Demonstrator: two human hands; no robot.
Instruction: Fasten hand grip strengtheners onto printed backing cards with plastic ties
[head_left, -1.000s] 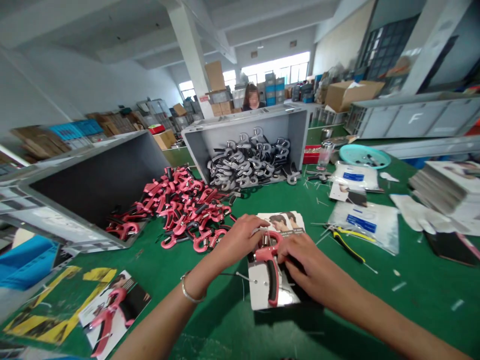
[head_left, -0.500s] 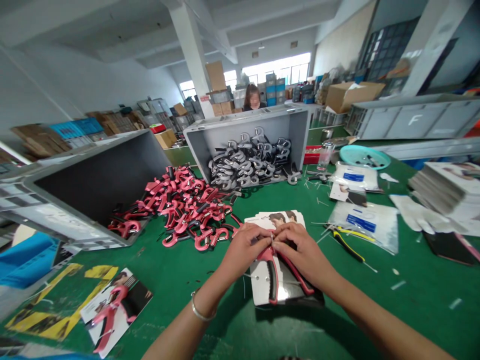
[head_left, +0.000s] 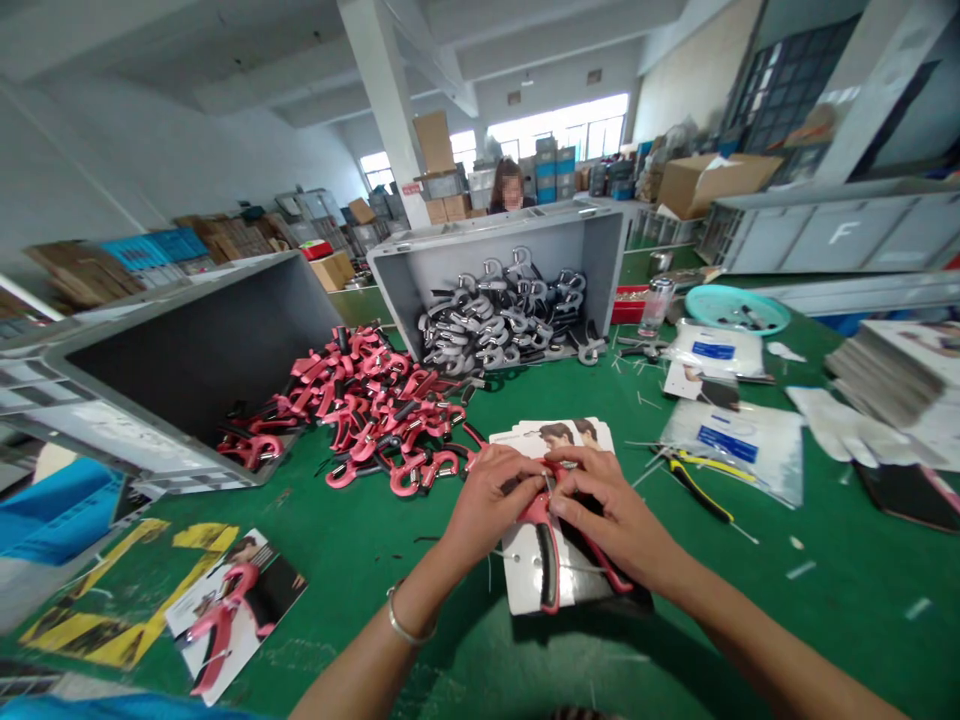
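Observation:
A red and black plier-like tool (head_left: pixel 550 560) lies on a stack of printed cards (head_left: pixel 521 572) in front of me. My left hand (head_left: pixel 499 498) is closed at the tool's upper part, its fingertips pinching a thin pale strip. My right hand (head_left: pixel 592 500) meets it there, fingers bent and pressed together by the same strip; what exactly they hold is too small to tell. At the lower left, another red tool (head_left: pixel 217 645) lies on its own card (head_left: pixel 255 560). A heap of red tools (head_left: pixel 375 410) spills from a tipped grey crate (head_left: pixel 187 350).
A second grey crate (head_left: pixel 604 260) holds grey tools (head_left: pixel 495 320). To the right lie yellow-handled cutters (head_left: pixel 701 490), clear bags (head_left: pixel 780 450), white gloves (head_left: pixel 847 425), a card stack (head_left: pixel 885 375) and a turquoise tray (head_left: pixel 705 300). A person (head_left: pixel 508 188) is behind the crate.
My right hand's fingers have shifted slightly and bent differently around the strip. The camera view has moved a little. Both hands remain at the tool's upper part.

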